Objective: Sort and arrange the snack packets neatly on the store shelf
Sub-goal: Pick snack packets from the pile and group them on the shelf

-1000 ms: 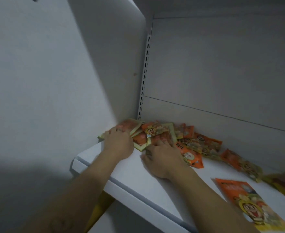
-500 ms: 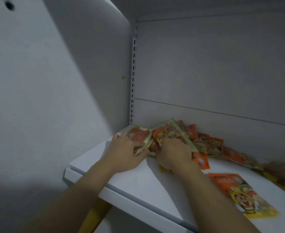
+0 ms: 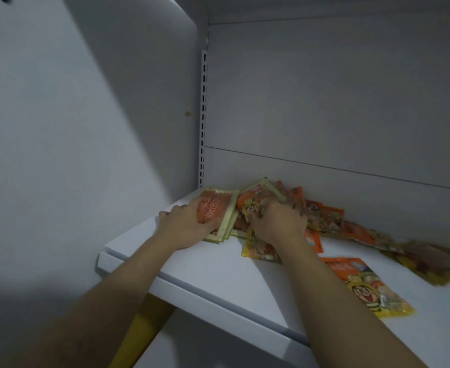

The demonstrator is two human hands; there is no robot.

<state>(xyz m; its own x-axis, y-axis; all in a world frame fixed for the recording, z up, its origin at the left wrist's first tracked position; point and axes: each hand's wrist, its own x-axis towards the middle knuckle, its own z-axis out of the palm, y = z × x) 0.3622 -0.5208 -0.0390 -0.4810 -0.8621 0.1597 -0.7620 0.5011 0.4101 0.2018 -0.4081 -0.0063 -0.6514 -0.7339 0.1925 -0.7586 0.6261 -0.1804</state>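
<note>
While the left hand (image 3: 186, 224) grasps a stack of packets (image 3: 218, 208) in the shelf (image 3: 218, 274) corner, the right hand (image 3: 279, 221) clutches a yellow-edged packet (image 3: 258, 197) beside it.

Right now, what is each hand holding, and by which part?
The left hand grips the orange packet stack by its near left edge. The right hand curls its fingers over the cartoon-face packet at its lower half; grip or press cannot be told.

White shelf (image 3: 218, 274): snack packets (image 3: 324, 216) heaped in back-left corner, trailing rightward; single packet (image 3: 364, 285) flat nearer front.
</note>
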